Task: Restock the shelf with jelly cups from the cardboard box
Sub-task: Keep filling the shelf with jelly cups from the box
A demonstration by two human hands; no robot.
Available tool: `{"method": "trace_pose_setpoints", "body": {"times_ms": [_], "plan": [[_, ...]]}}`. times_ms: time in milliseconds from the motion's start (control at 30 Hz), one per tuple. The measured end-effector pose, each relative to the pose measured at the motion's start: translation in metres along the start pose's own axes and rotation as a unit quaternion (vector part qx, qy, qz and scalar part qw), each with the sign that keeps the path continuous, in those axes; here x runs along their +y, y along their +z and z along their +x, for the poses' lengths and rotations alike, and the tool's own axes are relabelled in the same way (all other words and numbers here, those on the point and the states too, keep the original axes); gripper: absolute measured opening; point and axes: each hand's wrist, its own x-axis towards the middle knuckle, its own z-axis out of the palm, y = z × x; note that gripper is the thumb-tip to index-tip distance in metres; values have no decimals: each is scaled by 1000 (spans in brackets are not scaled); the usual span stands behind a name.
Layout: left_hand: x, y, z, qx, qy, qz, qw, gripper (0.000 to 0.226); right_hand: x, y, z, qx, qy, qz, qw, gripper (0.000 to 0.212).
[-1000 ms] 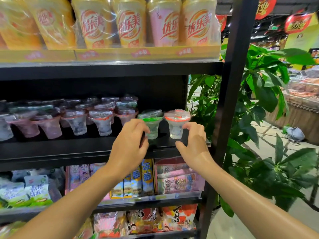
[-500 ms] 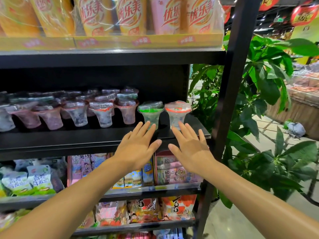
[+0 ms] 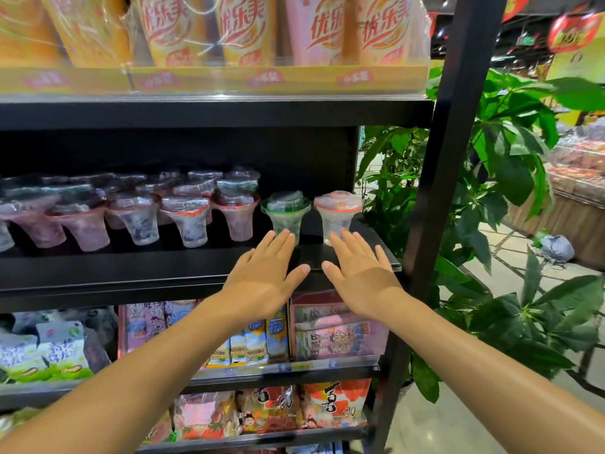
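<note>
While both arms reach forward from 6 o'clock, I read the black shelf (image 3: 131,267) from its left end. At 9 o'clock a crowd of clear jelly cups (image 3: 137,217) stands upright on it in several rows, some with pinkish contents, some with red-trimmed lids; the back rows are too dim for me to count. Just right of that crowd, toward the centre, the green-lidded cup (image 3: 285,213) stands upright near the front edge, and beside it at its 3 o'clock, apart by a narrow gap, the red-lidded cup (image 3: 338,215) stands upright too. My left hand (image 3: 265,276) lies flat, palm down, fingers straight and spread, holding nothing; its fingertips (image 3: 284,235) overlap the foot of the green-lidded cup, though I cannot tell whether they touch it. My right hand (image 3: 361,276) is likewise flat and spread, empty, its fingers (image 3: 343,237) overlapping the base of the red-lidded cup, contact again unclear. The two thumbs point at each other, close but apart. At 12 o'clock, tall milk-tea cups (image 3: 242,27) fill the upper shelf. At 3 o'clock a green potted plant (image 3: 510,178) stands beyond the black upright post (image 3: 448,158).
</note>
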Motion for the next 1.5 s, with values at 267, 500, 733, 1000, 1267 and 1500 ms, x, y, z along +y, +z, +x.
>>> {"method": "trace_pose_setpoints", "body": {"times_ms": [267,500,733,1000,1267,1500], "plan": [[-6,3,17,10,-6,9,1000,68,6,3,20,19,26,17,999,62],[-11,-1,33,23,11,-1,1000,66,4,-1,43,12,34,-3,999,62],[-18,-4,51,1,-16,29,999,65,2,3,69,25,37,-6,999,63],[-23,-1,83,-53,-45,-22,997,76,-4,3,103,13,58,22,998,63],[-17,7,109,-54,-73,-58,994,83,-10,3,130,7,78,50,996,63],[-17,11,121,-3,-110,-92,990,82,-13,2,149,2,89,37,995,61]]}}
